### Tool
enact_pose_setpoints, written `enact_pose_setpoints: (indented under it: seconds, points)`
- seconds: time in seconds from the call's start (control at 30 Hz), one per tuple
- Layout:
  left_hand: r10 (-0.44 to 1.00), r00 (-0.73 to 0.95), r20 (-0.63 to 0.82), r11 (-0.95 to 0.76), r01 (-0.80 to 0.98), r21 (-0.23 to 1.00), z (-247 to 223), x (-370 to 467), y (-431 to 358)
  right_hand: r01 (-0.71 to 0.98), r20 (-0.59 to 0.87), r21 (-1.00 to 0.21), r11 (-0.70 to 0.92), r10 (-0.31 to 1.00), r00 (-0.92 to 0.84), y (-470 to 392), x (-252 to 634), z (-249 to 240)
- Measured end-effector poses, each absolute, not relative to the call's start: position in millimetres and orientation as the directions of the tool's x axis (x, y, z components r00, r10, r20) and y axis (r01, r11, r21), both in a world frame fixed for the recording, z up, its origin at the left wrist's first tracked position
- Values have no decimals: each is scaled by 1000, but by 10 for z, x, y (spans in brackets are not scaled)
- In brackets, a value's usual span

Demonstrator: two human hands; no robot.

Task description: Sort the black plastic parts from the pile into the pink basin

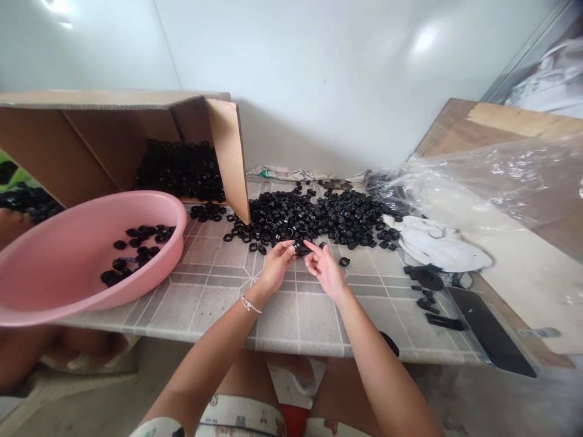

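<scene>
My left hand point(277, 267) pinches a small black plastic ring point(299, 247) between thumb and fingertips at the front edge of a heap of like parts. From the other side my right hand point(327, 268) meets it, its index finger stretched against the part and its other fingers curled in. The fingers cover much of the ring, so its exact shape is hard to make out. Right behind both hands spreads the heap of black plastic rings point(314, 215). One loose ring point(344, 261) lies just right of my right hand.
At left a pink basin point(91, 212) holds several black pieces. Behind it, a cardboard box point(232, 139) on its side spills more rings. On the right lie a white cloth point(449, 250), clear plastic film point(483, 182) and a dark flat panel point(492, 331). Another person's hand point(13, 226) shows far left.
</scene>
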State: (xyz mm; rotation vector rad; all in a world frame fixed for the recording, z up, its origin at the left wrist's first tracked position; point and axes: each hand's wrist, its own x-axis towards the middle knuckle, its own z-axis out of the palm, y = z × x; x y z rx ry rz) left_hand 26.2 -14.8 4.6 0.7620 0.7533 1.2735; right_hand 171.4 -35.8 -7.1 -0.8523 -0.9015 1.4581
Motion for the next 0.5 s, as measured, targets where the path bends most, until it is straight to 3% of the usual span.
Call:
enact_pose_setpoints:
  seconds: [0.07,0.2,0.3,0.4,0.5]
  points:
    - [991,118,-60,113,-532,839,58,265,-153,-439,-4,-897,-39,997,-81,-340,1737,-88]
    - [993,93,-66,105,-530,842,71,265,-150,-472,55,-878,76,997,59,-308,1802,-98]
    - [991,117,-65,115,-498,859,69,270,-155,-465,9,-885,3,1000,-11,-323,1787,-77]
    - [985,159,-73,138,-448,883,60,273,-168,-388,0,-921,-29,997,-74,-351,1719,-76]
    - [974,209,-86,158,-356,921,44,270,-179,-270,62,-961,59,998,-3,-358,1662,-119]
